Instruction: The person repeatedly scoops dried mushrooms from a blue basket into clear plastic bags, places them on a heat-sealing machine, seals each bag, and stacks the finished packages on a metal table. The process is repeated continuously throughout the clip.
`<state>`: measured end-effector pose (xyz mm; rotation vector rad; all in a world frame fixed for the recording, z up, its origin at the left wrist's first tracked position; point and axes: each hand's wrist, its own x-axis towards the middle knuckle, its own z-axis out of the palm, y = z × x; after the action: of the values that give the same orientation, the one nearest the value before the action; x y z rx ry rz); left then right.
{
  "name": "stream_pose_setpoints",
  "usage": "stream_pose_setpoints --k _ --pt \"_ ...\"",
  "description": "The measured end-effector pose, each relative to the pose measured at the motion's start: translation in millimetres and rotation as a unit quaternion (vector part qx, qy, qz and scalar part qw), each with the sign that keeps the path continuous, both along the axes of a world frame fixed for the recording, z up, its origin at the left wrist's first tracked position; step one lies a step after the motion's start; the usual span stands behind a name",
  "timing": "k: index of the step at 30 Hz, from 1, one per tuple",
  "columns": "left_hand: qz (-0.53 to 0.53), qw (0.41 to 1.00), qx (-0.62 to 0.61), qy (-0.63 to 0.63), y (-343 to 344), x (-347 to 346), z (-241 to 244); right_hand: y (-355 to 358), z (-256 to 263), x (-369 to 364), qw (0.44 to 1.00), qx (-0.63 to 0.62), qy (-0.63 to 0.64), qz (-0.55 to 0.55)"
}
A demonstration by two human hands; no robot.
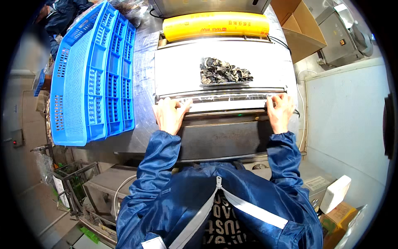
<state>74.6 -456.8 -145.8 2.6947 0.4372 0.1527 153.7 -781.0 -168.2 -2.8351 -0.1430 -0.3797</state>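
A tray of dark, curled dried fungus [225, 72] lies on the white top of a film-wrapping machine [178, 67]. Behind it, a yellow roll of cling film [216, 25] rests across the machine's back. At the machine's front, clear film edge [230, 97] spans the strip below the metal rod. My left hand [171, 113] pinches the film near the strip's left end, thumb against fingers. Near the right end, my right hand [280, 110] pinches the film's other side. The tray lies beyond both hands, touched by neither.
Stacked blue plastic crates [93, 77] stand on the steel table [144, 77] to the left. An open cardboard box [300, 34] is at the back right, beside a pale panel [348, 102]. A metal appliance [211, 6] stands behind the roll. Part of another person [62, 18] shows at upper left.
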Motion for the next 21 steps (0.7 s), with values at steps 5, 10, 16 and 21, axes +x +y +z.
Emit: stream_pose_setpoints --k 5,10,16,21 --pt "-0.038 0.979 -0.164 -0.112 5 -3 -23 5 0 3 0.981 0.169 -0.074 0.067" --pt "-0.007 0.833 -0.546 -0.092 29 -22 9 -17 30 -7 0.768 0.599 0.195 0.114" --pt "0.027 0.753 -0.649 -0.103 44 -65 83 -30 106 -44 0.705 0.661 0.172 0.190" --pt "-0.202 0.491 -0.815 -0.231 64 15 105 -19 139 21 0.584 0.759 0.080 0.276"
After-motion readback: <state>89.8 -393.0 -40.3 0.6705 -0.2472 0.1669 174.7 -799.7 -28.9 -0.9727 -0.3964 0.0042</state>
